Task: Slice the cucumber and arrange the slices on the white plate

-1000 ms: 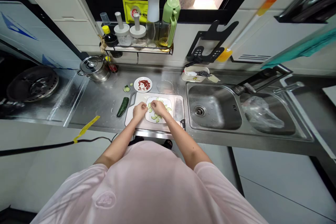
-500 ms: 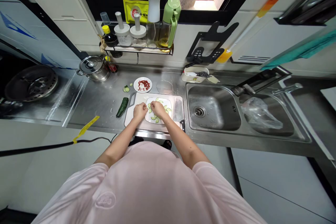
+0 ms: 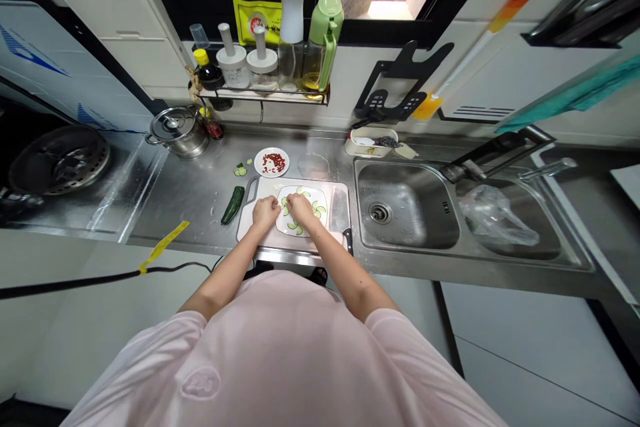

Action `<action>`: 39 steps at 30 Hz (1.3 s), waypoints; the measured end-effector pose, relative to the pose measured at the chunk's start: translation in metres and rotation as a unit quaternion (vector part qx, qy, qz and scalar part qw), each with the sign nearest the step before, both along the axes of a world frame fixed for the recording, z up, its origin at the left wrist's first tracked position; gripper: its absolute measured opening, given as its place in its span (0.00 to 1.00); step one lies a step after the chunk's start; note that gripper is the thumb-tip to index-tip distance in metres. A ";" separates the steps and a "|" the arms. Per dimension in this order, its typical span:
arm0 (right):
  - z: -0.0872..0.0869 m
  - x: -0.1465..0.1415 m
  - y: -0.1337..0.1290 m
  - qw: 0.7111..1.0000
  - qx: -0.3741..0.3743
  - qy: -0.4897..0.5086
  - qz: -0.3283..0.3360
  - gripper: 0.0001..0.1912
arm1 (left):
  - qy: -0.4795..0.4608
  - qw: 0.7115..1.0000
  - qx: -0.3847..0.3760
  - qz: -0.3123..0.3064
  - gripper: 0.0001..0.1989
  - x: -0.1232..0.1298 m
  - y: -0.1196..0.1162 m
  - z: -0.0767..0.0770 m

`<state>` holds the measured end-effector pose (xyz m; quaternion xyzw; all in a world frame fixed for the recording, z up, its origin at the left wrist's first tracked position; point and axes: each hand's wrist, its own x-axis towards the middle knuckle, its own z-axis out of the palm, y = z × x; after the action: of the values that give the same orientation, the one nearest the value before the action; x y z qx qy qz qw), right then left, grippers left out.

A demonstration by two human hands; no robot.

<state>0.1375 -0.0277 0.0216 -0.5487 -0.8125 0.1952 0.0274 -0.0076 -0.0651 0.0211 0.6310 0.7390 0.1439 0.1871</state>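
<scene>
Both my hands are at a white plate [image 3: 283,227] with thin green-edged cucumber slices [image 3: 295,229] arranged on it. My left hand [image 3: 265,213] is closed at the plate's left edge, fingertips pinched together; whatever they hold is too small to make out. Over the upper left part of the plate, my right hand [image 3: 301,209] is also closed, its fingertips low among the slices and their contents hidden. The plate rests on a pale cutting board [image 3: 265,238]. On the board's right side lies a knife [image 3: 340,208] with a black handle.
Left of the board lies a dark green cucumber piece [image 3: 233,205], with cucumber scraps [image 3: 241,170] above it. A small plate [image 3: 259,169] of chopped red pieces stands behind the board. To the right is a sink [image 3: 410,213]; a lidded pot [image 3: 180,132] stands back left.
Almost nothing differs. Both hands stay at the plate in nearly the same pinched pose, with only a slight shift of the fingers.
</scene>
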 end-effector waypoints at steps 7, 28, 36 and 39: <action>0.003 0.000 -0.003 1.000 0.011 -0.020 -0.006 0.12 | 0.007 1.000 -0.004 0.003 0.10 0.003 -0.001 0.005; 0.008 0.010 -0.016 0.999 -0.009 -0.032 -0.037 0.16 | 0.094 0.984 0.026 -0.148 0.14 0.007 -0.014 0.007; 0.003 0.010 -0.017 0.998 0.001 -0.046 -0.042 0.15 | 0.111 0.980 0.035 -0.162 0.13 0.006 -0.013 0.002; 0.005 0.010 -0.018 0.998 -0.003 -0.051 -0.041 0.15 | 0.117 0.978 0.035 -0.172 0.13 0.006 -0.013 0.003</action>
<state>0.1479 -0.0454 0.0261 -0.5908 -0.7891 0.1678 -0.0076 -0.0016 -0.0780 0.0238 0.7672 0.6308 0.0605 0.0992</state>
